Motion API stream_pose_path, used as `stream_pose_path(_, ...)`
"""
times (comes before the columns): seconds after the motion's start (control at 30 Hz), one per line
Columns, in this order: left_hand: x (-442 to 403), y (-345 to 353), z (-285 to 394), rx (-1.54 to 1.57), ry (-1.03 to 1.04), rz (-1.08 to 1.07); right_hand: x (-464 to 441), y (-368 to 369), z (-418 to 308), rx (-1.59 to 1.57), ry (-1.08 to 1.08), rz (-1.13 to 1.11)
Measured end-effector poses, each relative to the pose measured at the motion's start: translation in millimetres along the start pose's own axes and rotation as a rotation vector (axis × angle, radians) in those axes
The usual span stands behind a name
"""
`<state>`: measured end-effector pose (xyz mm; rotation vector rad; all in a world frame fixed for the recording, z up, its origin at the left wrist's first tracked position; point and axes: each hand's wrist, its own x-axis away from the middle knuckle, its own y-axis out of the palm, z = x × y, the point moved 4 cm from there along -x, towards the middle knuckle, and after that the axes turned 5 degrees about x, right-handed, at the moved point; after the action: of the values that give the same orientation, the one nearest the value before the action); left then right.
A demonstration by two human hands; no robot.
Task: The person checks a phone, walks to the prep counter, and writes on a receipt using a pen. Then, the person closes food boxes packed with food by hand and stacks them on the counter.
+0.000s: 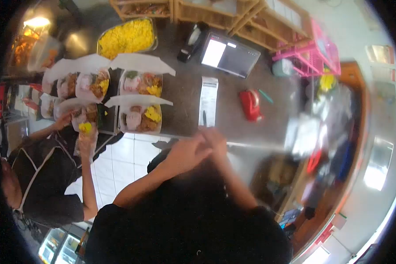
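My left hand (187, 154) and my right hand (215, 140) meet at the counter's front edge, one overlapping the other. Blur and overlap hide whether the fingers grip anything. Just beyond them lies a long printed receipt (208, 94), with a dark pen (204, 118) on its lower end. To the right of the receipt sit a red tape dispenser (251, 105) and a thin green stick-like item (265, 96). Left of my hands, open meal boxes (141, 119) hold yellow rice and other food.
A co-worker's hand (87, 143) holds yellow food over a box at left. Behind stand a tray of yellow rice (126, 37), a tablet (230, 55), a black device (190, 42) and wooden shelving (207, 13). A pink rack (314, 50) and plastic bags (308, 134) are at right.
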<state>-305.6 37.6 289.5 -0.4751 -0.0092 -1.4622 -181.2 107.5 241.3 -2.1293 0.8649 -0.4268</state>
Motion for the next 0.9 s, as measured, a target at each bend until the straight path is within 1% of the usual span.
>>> stream_pose_path(0.03,-3.1,13.1,-19.1,0.013,-0.024,-0.005,2.2,2.3,20.8,0.075,-0.069,0.049)
stream_pose_path(0.1,-18.0,35.5,-50.6,0.164,-0.046,-0.144,5.3,4.9,59.3,0.055,0.145,0.081)
stream_pose_path(0.13,-28.8,30.4,-54.5,0.088,-0.199,-0.045,6.2,7.4,72.6,0.046,0.158,0.062)
stream_pose_path(0.2,-58.7,41.9,-117.9,0.108,-0.144,0.151,8.0,11.4,108.1,-0.465,0.478,0.207)
stream_pose_path(0.27,-89.4,39.2,-132.4,-0.008,-0.108,0.256,-1.8,24.1,121.3,-0.523,0.451,0.173)
stream_pose_path(0.3,-104.0,39.0,-138.7,-0.019,-0.124,0.254,-7.1,32.4,126.7,-0.573,0.419,0.153)
stream_pose_path(0.37,-130.8,37.7,-136.0,-0.350,0.015,0.204,-22.5,47.1,134.1,-0.653,0.413,0.138)
stream_pose_path(0.4,-139.5,36.9,-138.4,-0.361,-0.001,0.191,-30.3,51.7,136.3,-0.625,0.396,0.159)
stream_pose_path(0.43,-147.6,37.7,-139.4,-0.463,-0.003,0.132,-38.6,57.1,142.4,-0.596,0.377,0.181)
stream_pose_path(0.47,-151.3,40.2,-139.8,-0.562,-0.007,0.067,-46.3,65.9,148.1,-0.561,0.298,0.171)
stream_pose_path(0.53,-154.5,42.5,-137.1,-0.596,-0.024,0.061,-55.1,71.7,158.8,-0.548,0.329,0.184)
stream_pose_path(0.63,-157.6,44.1,-138.2,-0.627,-0.038,0.068,-63.9,62.5,152.3,-0.518,0.333,0.200)
stream_pose_path(0.7,-158.1,46.4,-137.8,-0.631,-0.040,0.062,-65.5,59.9,140.4,-0.393,0.183,0.107)
stream_pose_path(0.73,-158.3,47.7,-138.0,-0.635,-0.051,0.063,-62.5,58.8,148.0,-0.400,0.250,0.158)
stream_pose_path(0.83,-157.5,50.4,-137.8,-0.666,-0.075,0.072,-57.7,61.4,158.5,-0.465,0.305,0.211)
stream_pose_path(0.9,-156.4,53.0,-135.9,-0.697,-0.078,0.070,-53.7,63.6,158.1,-0.478,0.270,0.168)
